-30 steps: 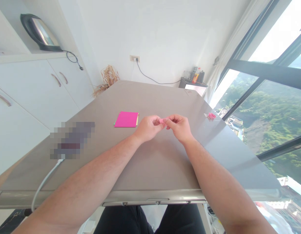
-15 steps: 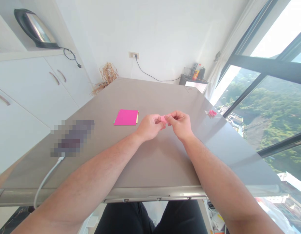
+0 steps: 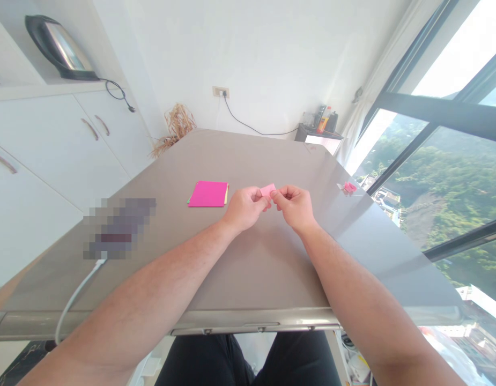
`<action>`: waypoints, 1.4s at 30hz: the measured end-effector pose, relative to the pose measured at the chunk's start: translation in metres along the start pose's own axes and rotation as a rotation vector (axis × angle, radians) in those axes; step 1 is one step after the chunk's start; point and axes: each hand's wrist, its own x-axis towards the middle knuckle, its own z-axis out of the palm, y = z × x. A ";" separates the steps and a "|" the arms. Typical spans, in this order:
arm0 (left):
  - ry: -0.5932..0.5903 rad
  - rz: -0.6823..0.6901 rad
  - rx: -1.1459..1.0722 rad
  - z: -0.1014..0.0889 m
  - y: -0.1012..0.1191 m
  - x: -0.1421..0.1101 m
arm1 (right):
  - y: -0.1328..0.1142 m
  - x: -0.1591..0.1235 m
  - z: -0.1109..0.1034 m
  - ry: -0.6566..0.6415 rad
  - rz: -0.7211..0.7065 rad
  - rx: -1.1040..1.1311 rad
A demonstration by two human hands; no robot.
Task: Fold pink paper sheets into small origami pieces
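A small folded piece of pink paper [image 3: 267, 190] is pinched between my two hands, just above the middle of the table. My left hand [image 3: 248, 206] grips its left side with thumb and fingers. On the right side, the thumb and fingertips of my right hand [image 3: 291, 203] close on its edge. The fingers partly cover the paper, so its full shape is hidden. Left of my hands lies a stack of square coloured paper [image 3: 208, 194], bright pink on top, with green and yellow edges peeking out.
A crumpled pink paper piece [image 3: 349, 187] lies near the table's right edge by the window. At the left is a blurred-out dark object [image 3: 123, 228] with a white cable [image 3: 76, 292]. The grey table [image 3: 248, 273] reaches toward the wall.
The pink paper has tilted and shows more of its face above my fingers. My right hand has shifted slightly left and down, closer to the left hand.
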 end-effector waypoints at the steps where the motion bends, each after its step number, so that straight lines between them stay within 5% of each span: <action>1: 0.007 -0.009 0.010 -0.001 0.000 0.000 | 0.001 0.000 0.001 -0.008 0.016 0.015; 9: -0.138 -0.046 0.138 -0.009 0.008 -0.003 | 0.008 0.002 0.000 -0.098 0.002 0.190; 22: 0.099 0.113 0.060 -0.009 0.010 0.001 | 0.007 -0.001 -0.001 -0.148 -0.057 -0.057; 36: -0.041 0.161 0.101 -0.009 0.008 -0.003 | 0.004 -0.002 -0.004 -0.082 -0.072 -0.013; 42: 0.009 0.140 -0.003 -0.009 0.009 -0.003 | 0.004 -0.001 -0.003 -0.049 -0.109 0.131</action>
